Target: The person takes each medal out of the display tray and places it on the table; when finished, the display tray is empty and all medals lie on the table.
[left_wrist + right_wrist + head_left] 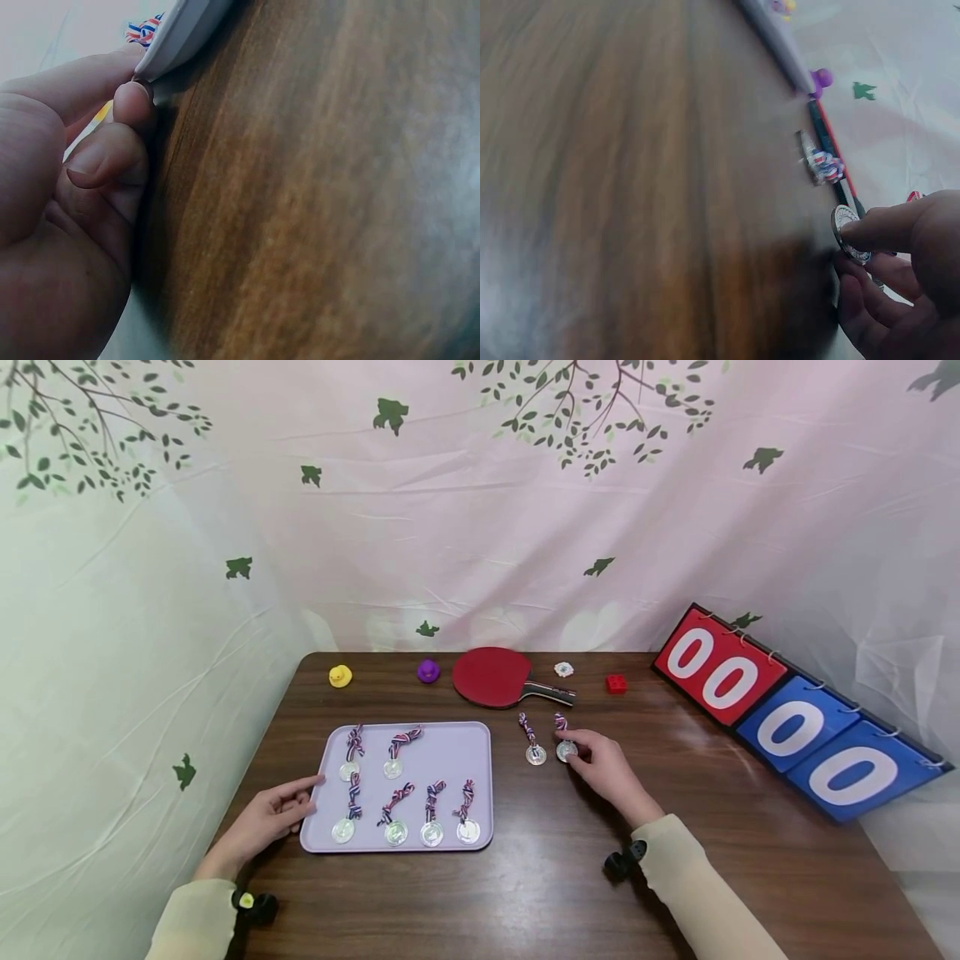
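Observation:
At the left edge of the lilac tray, my left hand holds the rim between thumb and fingertips, as the left wrist view shows up close. Several silver medals with knotted red, white and blue ribbons lie on the tray. Right of it, my right hand pinches another silver medal by its disc, its ribbon pointing away. A further medal lies on the table just left of that hand.
Along the back are a yellow duck, a purple duck, a red table tennis bat, a small white piece and a red brick. A red and blue flip scoreboard stands on the right.

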`<state>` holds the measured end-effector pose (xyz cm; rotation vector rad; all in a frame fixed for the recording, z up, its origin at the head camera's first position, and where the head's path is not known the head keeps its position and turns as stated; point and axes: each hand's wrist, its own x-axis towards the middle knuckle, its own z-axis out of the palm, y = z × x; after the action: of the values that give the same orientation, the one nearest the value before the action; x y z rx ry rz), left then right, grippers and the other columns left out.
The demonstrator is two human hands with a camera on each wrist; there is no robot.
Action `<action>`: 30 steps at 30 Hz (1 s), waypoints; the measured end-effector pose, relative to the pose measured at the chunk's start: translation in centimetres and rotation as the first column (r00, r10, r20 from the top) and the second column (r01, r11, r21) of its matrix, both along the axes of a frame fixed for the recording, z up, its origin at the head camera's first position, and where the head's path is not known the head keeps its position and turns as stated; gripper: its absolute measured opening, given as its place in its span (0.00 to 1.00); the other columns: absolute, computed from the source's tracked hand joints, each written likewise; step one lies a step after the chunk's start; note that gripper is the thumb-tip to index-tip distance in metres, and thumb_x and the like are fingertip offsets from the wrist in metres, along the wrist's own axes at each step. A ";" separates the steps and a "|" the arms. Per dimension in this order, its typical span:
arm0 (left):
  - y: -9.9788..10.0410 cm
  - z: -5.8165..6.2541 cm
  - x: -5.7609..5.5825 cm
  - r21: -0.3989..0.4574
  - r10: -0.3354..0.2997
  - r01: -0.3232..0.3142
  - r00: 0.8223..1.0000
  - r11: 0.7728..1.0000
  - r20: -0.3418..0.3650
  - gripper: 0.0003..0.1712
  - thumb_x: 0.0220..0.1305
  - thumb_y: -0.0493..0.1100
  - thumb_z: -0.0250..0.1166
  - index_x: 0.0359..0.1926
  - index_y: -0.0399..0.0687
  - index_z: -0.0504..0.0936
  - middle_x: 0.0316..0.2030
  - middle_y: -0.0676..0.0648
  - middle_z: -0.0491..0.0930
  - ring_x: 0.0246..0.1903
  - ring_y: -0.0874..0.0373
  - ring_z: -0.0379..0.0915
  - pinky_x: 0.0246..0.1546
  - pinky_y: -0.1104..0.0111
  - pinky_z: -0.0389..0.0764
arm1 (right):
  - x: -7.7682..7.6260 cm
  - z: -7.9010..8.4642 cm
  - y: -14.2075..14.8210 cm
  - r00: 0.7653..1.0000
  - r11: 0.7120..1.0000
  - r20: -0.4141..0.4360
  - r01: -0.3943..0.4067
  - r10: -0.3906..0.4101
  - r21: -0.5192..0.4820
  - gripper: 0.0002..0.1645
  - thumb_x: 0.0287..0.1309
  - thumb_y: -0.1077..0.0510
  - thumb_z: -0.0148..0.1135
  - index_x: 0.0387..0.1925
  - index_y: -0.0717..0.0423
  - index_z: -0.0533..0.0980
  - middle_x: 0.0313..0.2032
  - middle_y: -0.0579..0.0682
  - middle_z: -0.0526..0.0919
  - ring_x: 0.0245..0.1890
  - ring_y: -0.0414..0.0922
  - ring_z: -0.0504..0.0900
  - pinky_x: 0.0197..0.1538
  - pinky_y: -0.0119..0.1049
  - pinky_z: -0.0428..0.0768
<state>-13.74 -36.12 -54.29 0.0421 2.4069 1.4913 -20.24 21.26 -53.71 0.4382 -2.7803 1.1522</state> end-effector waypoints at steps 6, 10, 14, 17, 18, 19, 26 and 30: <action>0.1 -0.1 0.1 0.008 0.003 -0.003 1.000 1.000 0.008 0.27 0.64 0.45 0.63 0.64 0.51 0.71 0.37 0.38 0.79 0.24 0.57 0.72 0.21 0.68 0.75 | 0.0 -0.2 -0.2 0.999 0.989 -0.034 0.003 0.002 0.147 0.25 0.54 0.64 0.66 0.55 0.50 0.78 0.52 0.52 0.79 0.50 0.51 0.76 0.52 0.51 0.73; 0.1 -0.1 0.0 -0.002 0.000 0.000 1.000 1.000 0.009 0.27 0.64 0.46 0.64 0.64 0.53 0.72 0.34 0.39 0.78 0.24 0.56 0.72 0.21 0.68 0.75 | 0.0 -0.3 -0.2 0.999 0.984 -0.036 0.014 -0.007 0.180 0.25 0.54 0.62 0.67 0.56 0.49 0.78 0.52 0.53 0.78 0.49 0.52 0.74 0.52 0.52 0.72; 0.1 -0.1 0.0 -0.005 -0.003 0.003 1.000 1.000 0.005 0.27 0.63 0.47 0.64 0.63 0.53 0.72 0.34 0.39 0.79 0.24 0.56 0.72 0.22 0.68 0.76 | 0.0 -0.3 -0.1 0.999 0.982 -0.034 0.008 -0.002 0.187 0.24 0.55 0.62 0.67 0.55 0.51 0.78 0.52 0.54 0.77 0.50 0.53 0.74 0.52 0.52 0.71; 0.2 0.0 0.0 -0.007 0.000 0.000 1.000 1.000 0.004 0.28 0.63 0.48 0.64 0.63 0.53 0.72 0.34 0.39 0.79 0.24 0.56 0.72 0.22 0.67 0.76 | 0.0 -0.3 0.0 0.999 0.986 -0.042 0.003 0.004 0.166 0.23 0.55 0.62 0.66 0.54 0.52 0.79 0.52 0.55 0.77 0.51 0.54 0.74 0.53 0.53 0.71; 0.2 0.0 0.0 -0.011 0.003 -0.003 1.000 1.000 0.008 0.28 0.63 0.48 0.65 0.63 0.53 0.72 0.35 0.40 0.79 0.24 0.56 0.72 0.22 0.67 0.76 | -0.1 -0.3 0.0 0.999 0.988 -0.046 0.006 0.001 0.154 0.22 0.55 0.61 0.66 0.54 0.52 0.79 0.51 0.54 0.77 0.51 0.53 0.74 0.53 0.52 0.71; 0.3 0.1 -0.1 -0.012 0.011 -0.011 1.000 1.000 0.014 0.28 0.62 0.48 0.65 0.63 0.54 0.73 0.34 0.40 0.79 0.24 0.56 0.73 0.22 0.67 0.76 | 0.0 -0.3 0.0 0.999 0.990 -0.052 0.012 -0.005 0.141 0.22 0.55 0.61 0.66 0.53 0.52 0.79 0.51 0.54 0.77 0.51 0.53 0.74 0.54 0.52 0.71; 0.2 0.1 0.0 -0.021 0.011 -0.011 1.000 1.000 0.025 0.28 0.63 0.48 0.65 0.64 0.54 0.72 0.35 0.40 0.80 0.25 0.55 0.73 0.23 0.67 0.77 | 0.7 0.2 -1.4 0.985 0.996 -0.154 0.080 -0.074 0.032 0.20 0.53 0.59 0.70 0.50 0.50 0.81 0.49 0.52 0.74 0.50 0.51 0.72 0.51 0.50 0.71; 0.1 0.1 0.0 -0.030 0.022 -0.021 1.000 0.999 0.018 0.28 0.62 0.48 0.65 0.63 0.55 0.73 0.35 0.41 0.79 0.24 0.56 0.73 0.22 0.67 0.77 | 1.8 0.7 -3.8 0.981 1.000 -0.195 -0.011 0.010 -0.005 0.18 0.53 0.58 0.70 0.47 0.51 0.82 0.43 0.50 0.77 0.43 0.47 0.75 0.46 0.46 0.73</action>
<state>-13.74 -36.02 -54.21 -0.0044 2.4218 1.4585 -18.48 17.42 -53.01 0.5343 -2.6088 1.0578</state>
